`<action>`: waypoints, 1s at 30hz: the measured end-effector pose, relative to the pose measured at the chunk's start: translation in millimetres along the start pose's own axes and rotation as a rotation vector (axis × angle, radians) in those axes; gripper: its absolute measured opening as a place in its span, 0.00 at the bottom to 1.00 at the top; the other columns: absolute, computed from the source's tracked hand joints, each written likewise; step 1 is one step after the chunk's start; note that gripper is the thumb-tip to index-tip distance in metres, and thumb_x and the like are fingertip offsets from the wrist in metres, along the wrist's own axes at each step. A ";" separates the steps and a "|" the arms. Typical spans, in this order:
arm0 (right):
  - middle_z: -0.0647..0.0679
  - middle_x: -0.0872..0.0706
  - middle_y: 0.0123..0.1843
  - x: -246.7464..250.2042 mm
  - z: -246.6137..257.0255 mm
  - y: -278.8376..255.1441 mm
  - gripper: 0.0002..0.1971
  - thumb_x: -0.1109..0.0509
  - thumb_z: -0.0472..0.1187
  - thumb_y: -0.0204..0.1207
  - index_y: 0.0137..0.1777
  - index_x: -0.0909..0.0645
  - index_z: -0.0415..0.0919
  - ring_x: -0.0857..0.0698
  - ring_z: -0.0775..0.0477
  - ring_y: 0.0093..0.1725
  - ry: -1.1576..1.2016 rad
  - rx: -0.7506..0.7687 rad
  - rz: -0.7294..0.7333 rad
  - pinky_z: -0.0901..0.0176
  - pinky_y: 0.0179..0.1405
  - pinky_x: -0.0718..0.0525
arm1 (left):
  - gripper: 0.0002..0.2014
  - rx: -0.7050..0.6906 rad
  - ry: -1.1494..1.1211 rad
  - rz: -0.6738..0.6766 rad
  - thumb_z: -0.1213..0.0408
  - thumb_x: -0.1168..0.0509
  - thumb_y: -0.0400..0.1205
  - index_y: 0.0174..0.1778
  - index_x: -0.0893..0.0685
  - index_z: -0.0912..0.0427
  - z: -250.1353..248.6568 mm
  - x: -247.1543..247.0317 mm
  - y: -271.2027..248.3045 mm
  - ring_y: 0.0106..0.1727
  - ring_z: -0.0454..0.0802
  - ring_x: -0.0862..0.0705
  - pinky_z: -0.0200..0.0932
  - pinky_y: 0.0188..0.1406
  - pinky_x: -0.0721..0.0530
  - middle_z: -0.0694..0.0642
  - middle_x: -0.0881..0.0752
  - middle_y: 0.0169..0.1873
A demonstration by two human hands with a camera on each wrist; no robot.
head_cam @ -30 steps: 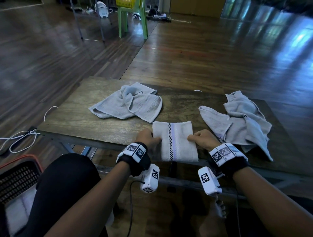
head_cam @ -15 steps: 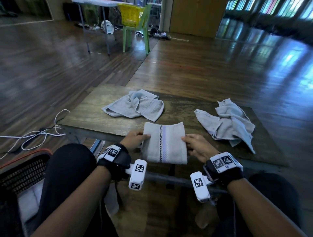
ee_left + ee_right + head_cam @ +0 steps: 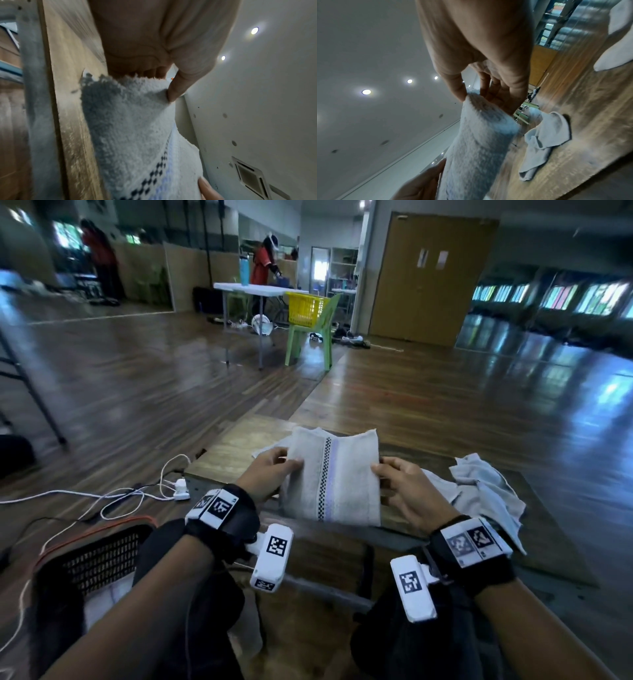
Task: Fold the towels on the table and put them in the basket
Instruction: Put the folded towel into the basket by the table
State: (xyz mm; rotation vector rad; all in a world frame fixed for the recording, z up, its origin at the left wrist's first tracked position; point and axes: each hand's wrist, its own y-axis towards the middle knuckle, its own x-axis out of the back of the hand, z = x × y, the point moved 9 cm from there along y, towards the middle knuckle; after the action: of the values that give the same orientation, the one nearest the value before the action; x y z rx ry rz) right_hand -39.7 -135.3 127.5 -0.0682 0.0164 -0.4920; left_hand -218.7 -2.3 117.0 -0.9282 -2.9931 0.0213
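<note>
A folded grey towel [image 3: 334, 477] with a dark checked stripe and a lilac band is held up off the wooden table [image 3: 226, 455], tilted toward me. My left hand [image 3: 274, 472] pinches its left edge, thumb on top, as the left wrist view shows on the towel [image 3: 130, 121]. My right hand [image 3: 394, 479] pinches its right edge, thumb and fingers on the towel [image 3: 476, 142]. A crumpled grey towel [image 3: 486, 491] lies on the table at the right. Another crumpled towel [image 3: 546, 135] lies behind the lifted one. The dark mesh basket [image 3: 102, 556] with an orange rim stands on the floor at my lower left.
White cables and a plug [image 3: 180, 489] lie on the floor left of the table. My knees sit under the table's near edge. Far back stand a green chair [image 3: 315, 333] with a yellow basket [image 3: 305, 308], a white table and a person in red.
Both hands have lifted the folded towel off the table's near edge and tilted it up. The head view has swung up toward the room.
</note>
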 end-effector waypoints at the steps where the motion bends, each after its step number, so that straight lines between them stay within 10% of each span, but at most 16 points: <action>1: 0.44 0.14 0.52 -4.9 5.7 0.5 0.08 0.34 0.39 0.80 0.56 0.21 0.39 0.15 0.45 0.49 -0.006 0.013 0.024 0.52 0.42 0.17 | 0.09 -0.006 0.003 -0.019 0.65 0.37 0.82 0.57 0.21 0.60 -4.3 5.3 -3.5 0.43 0.51 0.17 0.43 0.39 0.20 0.55 0.15 0.45; 17: 0.47 0.16 0.44 -170.6 39.0 33.7 0.05 0.38 0.39 0.82 0.51 0.21 0.42 0.18 0.49 0.41 -0.062 0.095 0.464 0.57 0.36 0.19 | 0.03 -0.045 -0.098 -0.509 0.67 0.36 0.81 0.43 0.19 0.56 -34.4 145.3 -92.0 0.27 0.46 0.22 0.32 0.23 0.25 0.53 0.18 0.33; 26: 0.41 0.16 0.49 -295.2 -18.0 17.9 0.08 0.38 0.38 0.82 0.56 0.22 0.35 0.16 0.46 0.40 -0.200 0.012 0.694 0.56 0.33 0.16 | 0.05 0.018 -0.134 -0.751 0.69 0.36 0.81 0.51 0.19 0.57 22.7 232.2 -174.9 0.33 0.44 0.19 0.34 0.25 0.23 0.52 0.16 0.40; 30: 0.44 0.17 0.45 -345.2 -56.8 19.8 0.08 0.40 0.37 0.82 0.54 0.22 0.35 0.18 0.48 0.39 -0.329 -0.025 0.742 0.57 0.32 0.20 | 0.05 0.113 -0.208 -0.825 0.70 0.37 0.81 0.47 0.19 0.56 65.1 271.7 -186.2 0.21 0.39 0.23 0.28 0.17 0.29 0.53 0.18 0.34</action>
State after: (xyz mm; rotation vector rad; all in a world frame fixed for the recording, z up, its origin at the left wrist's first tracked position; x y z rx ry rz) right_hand -336.4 41.8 69.2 -0.1589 -0.2667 0.2648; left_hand -548.8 -2.8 55.7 0.3742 -3.2560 0.2858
